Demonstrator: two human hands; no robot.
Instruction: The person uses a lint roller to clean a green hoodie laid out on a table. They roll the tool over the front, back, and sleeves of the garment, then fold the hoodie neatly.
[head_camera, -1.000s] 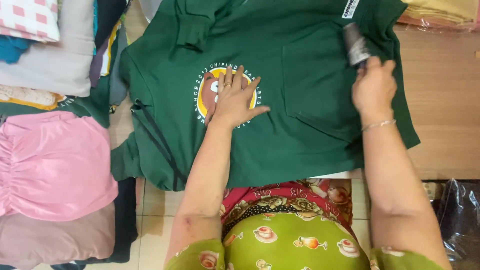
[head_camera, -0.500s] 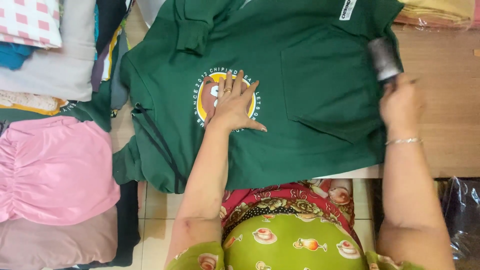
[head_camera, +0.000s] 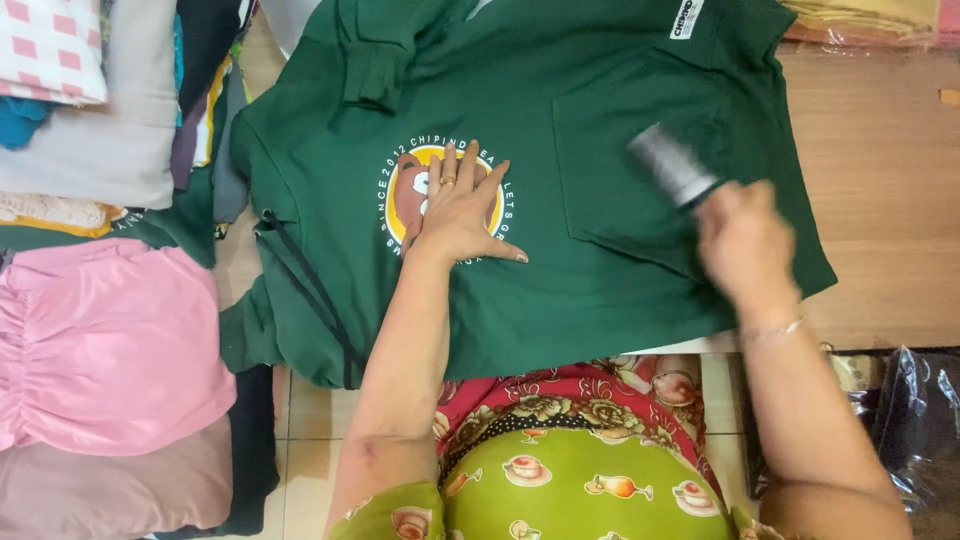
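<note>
- While the green sweatshirt (head_camera: 620, 290) lies spread flat on the wooden table (head_camera: 880, 200), reaching from the far edge to the near edge, both hands are on it.
- The left hand (head_camera: 455, 210) rests palm down on the round printed picture (head_camera: 405, 190) in the middle of the sweatshirt, with its fingers apart and straight; a ring is on one finger.
- The right hand (head_camera: 745, 235) is blurred, so its fingers are hard to see, but they are closed around the lower end of a lint roller (head_camera: 675, 165).
- The grey head of the roller touches the fabric on the right half of the sweatshirt, near the seam of a pocket.
- A thin bracelet (head_camera: 775, 330) is on the right wrist, close to the near edge of the table.
- To the left of the table, folded clothes lie in stacks: a pink garment (head_camera: 100, 350) nearest, and a grey one (head_camera: 120, 160) behind it.
- At the far right corner of the table there is a pile of yellow cloth (head_camera: 860, 18).
- Below the near right corner, a dark plastic bag (head_camera: 915, 420) sits on the floor.
</note>
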